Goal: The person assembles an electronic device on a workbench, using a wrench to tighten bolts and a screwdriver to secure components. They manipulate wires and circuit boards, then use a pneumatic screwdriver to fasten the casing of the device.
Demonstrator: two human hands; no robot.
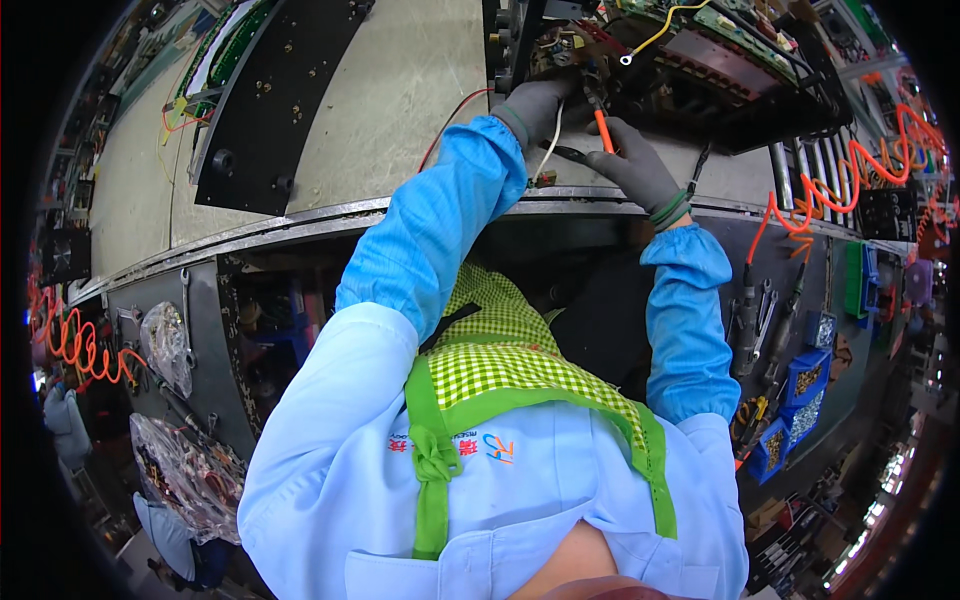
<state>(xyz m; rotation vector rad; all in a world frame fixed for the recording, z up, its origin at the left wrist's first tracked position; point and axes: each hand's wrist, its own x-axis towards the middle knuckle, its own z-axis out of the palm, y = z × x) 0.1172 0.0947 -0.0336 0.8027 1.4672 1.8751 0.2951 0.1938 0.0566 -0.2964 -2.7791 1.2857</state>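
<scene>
My right hand (pixel 637 165), in a grey glove, is closed round a pair of orange-handled pliers (pixel 603 131). The pliers' metal end points into an open black equipment housing (pixel 700 110) with circuit boards and wiring. My left hand (pixel 533 110), also gloved in grey, reaches into the near left side of this housing. Its fingertips are lost in the dark interior. A white wire (pixel 552 143) hangs between my hands, and a dark pointed piece (pixel 568 153) lies beside my right fingers. Above them, a yellow wire (pixel 665 32) ends in a ring terminal.
On the bench to the left lies a black metal panel (pixel 275 110) beside a green circuit board (pixel 225 50). Coiled orange air hoses (pixel 870 165) hang at right. Blue bins (pixel 805 380) of small hardware and wrenches (pixel 765 315) sit lower right; plastic bags (pixel 185 465) lie lower left.
</scene>
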